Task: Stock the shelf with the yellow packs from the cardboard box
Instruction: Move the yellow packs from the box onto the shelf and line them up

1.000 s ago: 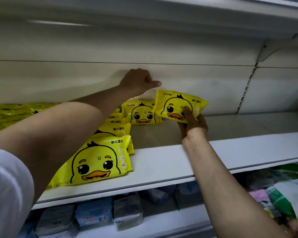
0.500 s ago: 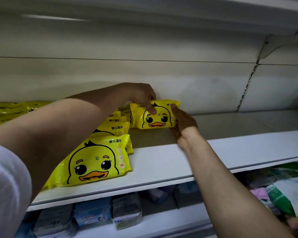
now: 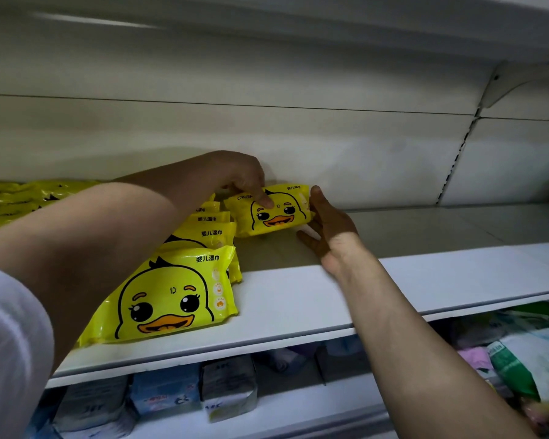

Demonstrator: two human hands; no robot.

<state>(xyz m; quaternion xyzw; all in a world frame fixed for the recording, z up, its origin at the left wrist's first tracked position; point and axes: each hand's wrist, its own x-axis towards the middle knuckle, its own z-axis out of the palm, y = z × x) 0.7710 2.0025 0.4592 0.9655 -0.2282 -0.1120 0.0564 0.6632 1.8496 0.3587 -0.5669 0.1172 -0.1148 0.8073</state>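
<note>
A yellow pack (image 3: 276, 213) with a duck face stands upright at the back of the white shelf (image 3: 409, 280), at the far end of a row of like yellow packs (image 3: 171, 299) that runs to the front edge. My left hand (image 3: 235, 172) grips the pack's top edge, with the index finger on its front. The flat palm and straight fingers of my right hand (image 3: 330, 226) rest against the pack's right side. The cardboard box is out of view.
More yellow packs (image 3: 13, 198) lie stacked at the far left of the shelf. To the right of the row the shelf board is bare. Below, a lower shelf holds blue and grey packets (image 3: 165, 391), with green and pink bags (image 3: 520, 359) at the right.
The pack went from mid-air in my right hand down to the back of the shelf. My left hand came down from the back wall onto its top. My right hand let go and flattened against its side.
</note>
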